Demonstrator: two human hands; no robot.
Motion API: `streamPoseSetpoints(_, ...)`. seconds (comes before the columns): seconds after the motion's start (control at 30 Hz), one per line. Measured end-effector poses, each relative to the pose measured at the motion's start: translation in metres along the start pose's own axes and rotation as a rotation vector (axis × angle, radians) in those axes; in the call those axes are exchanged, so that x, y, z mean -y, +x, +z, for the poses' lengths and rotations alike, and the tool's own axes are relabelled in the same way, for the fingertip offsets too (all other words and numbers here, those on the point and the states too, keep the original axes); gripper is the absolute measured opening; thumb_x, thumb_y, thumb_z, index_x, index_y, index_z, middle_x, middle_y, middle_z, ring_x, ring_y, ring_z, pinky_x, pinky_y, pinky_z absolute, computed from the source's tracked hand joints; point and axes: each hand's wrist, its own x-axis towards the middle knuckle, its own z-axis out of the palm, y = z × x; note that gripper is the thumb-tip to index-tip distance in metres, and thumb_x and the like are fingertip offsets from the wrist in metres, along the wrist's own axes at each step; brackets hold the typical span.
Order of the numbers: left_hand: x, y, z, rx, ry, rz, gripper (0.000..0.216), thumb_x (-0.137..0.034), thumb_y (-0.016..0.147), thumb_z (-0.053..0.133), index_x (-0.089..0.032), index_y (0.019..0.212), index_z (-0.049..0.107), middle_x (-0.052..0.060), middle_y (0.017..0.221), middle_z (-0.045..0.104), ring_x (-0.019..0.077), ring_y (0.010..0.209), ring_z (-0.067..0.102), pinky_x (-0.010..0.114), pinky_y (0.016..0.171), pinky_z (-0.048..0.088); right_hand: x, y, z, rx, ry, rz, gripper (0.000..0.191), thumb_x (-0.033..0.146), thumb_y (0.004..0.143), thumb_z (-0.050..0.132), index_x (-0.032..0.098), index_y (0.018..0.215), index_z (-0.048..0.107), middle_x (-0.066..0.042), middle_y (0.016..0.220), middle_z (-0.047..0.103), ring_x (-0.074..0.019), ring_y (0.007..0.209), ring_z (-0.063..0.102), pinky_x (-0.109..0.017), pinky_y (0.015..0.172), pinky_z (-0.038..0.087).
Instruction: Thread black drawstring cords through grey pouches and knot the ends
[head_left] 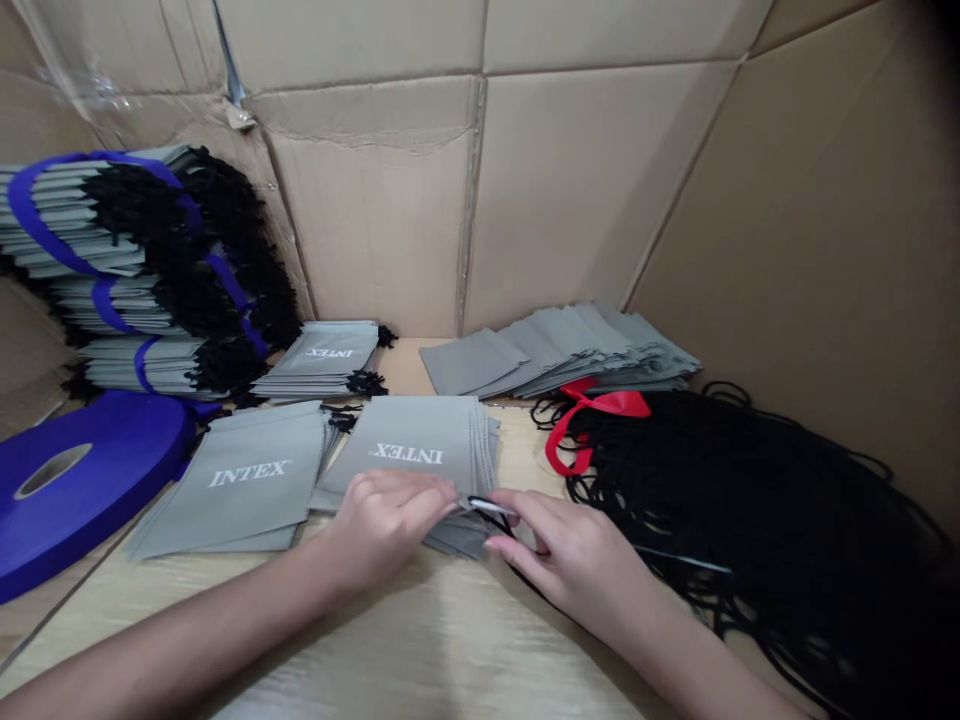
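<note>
Beside the black cords (750,540), left hand (382,530) pinching the edge of a gray pouch (416,450), right hand (570,555) pinching a white-tipped cord (487,506) just beside it

left hand (382,530): curled, pointing right | right hand (577,555): pointing left | gap: narrow (both bare)

Matt grey cloth bags (409,435); corrugated cardboard walls (570,180).

The black cord pile (750,520) runs out of view.
</note>
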Motion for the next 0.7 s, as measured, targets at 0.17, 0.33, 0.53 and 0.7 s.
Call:
streamPoseSetpoints(0.17, 0.005, 0.001, 0.000, -0.019, 0.012, -0.014, 0.012, -0.019, 0.084, 0.054, -0.016, 0.089, 0.064, 0.002, 0.079, 0.071, 0.0128, 0.076, 0.067, 0.022, 0.075, 0.054, -0.006, -0.003, -0.002, 0.020, -0.105, -0.013, 0.026, 0.017, 0.090, 0.034, 0.017, 0.092, 0.060, -0.004, 0.072, 0.066, -0.0133, 0.063, 0.062, -0.021, 0.057, 0.042)
streamPoseSetpoints(0.33, 0.004, -0.003, 0.006, 0.025, -0.046, 0.006, 0.013, -0.018, 0.086, 0.051, -0.015, 0.090, 0.063, 0.004, 0.082, 0.071, 0.0121, 0.077, 0.067, 0.022, 0.073, 0.054, -0.003, -0.004, 0.005, -0.004, -0.072, -0.013, 0.026, 0.015, 0.090, 0.033, 0.016, 0.088, 0.059, -0.004, 0.070, 0.065, -0.0126, 0.059, 0.061, -0.020, 0.054, 0.041)
streamPoseSetpoints(0.53, 0.005, -0.003, 0.008, 0.029, -0.157, -0.056, 0.014, -0.021, 0.086, 0.051, -0.016, 0.091, 0.063, 0.002, 0.083, 0.071, 0.0104, 0.075, 0.067, 0.018, 0.071, 0.053, 0.002, -0.004, 0.006, -0.066, -0.024, -0.037, 0.024, 0.013, 0.088, 0.035, 0.016, 0.084, 0.058, -0.003, 0.064, 0.063, -0.0118, 0.054, 0.058, -0.020, 0.051, 0.039)
streamPoseSetpoints(0.7, 0.006, -0.003, 0.009, 0.111, -0.200, -0.099, 0.018, -0.025, 0.087, 0.050, -0.015, 0.091, 0.065, 0.002, 0.075, 0.071, 0.0104, 0.061, 0.065, 0.017, 0.058, 0.052, 0.003, -0.004, 0.010, -0.082, -0.027, -0.041, 0.024, 0.008, 0.085, 0.035, 0.016, 0.087, 0.058, -0.004, 0.067, 0.065, -0.0126, 0.057, 0.061, -0.020, 0.052, 0.040)
